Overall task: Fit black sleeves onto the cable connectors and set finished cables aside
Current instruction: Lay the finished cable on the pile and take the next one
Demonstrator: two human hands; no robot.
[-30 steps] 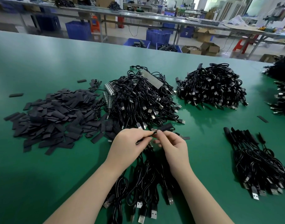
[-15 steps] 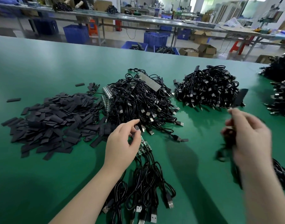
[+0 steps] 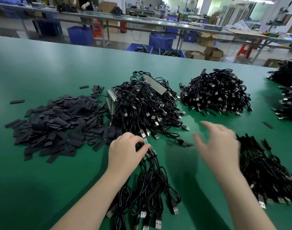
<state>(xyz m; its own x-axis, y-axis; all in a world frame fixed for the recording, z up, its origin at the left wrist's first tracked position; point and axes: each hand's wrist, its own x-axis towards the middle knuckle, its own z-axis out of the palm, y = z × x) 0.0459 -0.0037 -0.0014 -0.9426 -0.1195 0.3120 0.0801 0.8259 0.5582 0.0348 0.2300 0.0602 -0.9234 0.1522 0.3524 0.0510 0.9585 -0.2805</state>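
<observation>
- Cables awaiting sleeves (image 3: 146,193): a small black bundle lying on the green table (image 3: 50,188) between the two forearms, plug ends toward the near edge, bare green circuit-board ends (image 3: 149,151) pointing away.
- Left hand (image 3: 125,151): rests on the far end of this bundle, fingers curled down, thumb and fingertips pinching one of the green board ends.
- Right hand (image 3: 219,146): blurred, raised over the table just right of the bundle, fingers spread and loosely extended, holding nothing.
- Pile of black sleeves (image 3: 57,125): flat strips spread to the left, its near-right edge just beside the left hand; a few stray strips lie apart on the far-left side.
- Large cable heap (image 3: 146,105): directly beyond the left hand, touching the sleeve pile on its left side.
- Second cable heap (image 3: 216,93): farther right, separated from the large heap by a narrow strip of bare green.
- Finished cables (image 3: 266,171): a row with sleeved ends, at the right, partly hidden behind the right hand and wrist.
- Further heaps (image 3: 289,100): cut off by the right edge of the view.
- Open green surface: a broad bare area at the near left and along the far side up to the table's far edge; a bare patch also lies between the two hands.
</observation>
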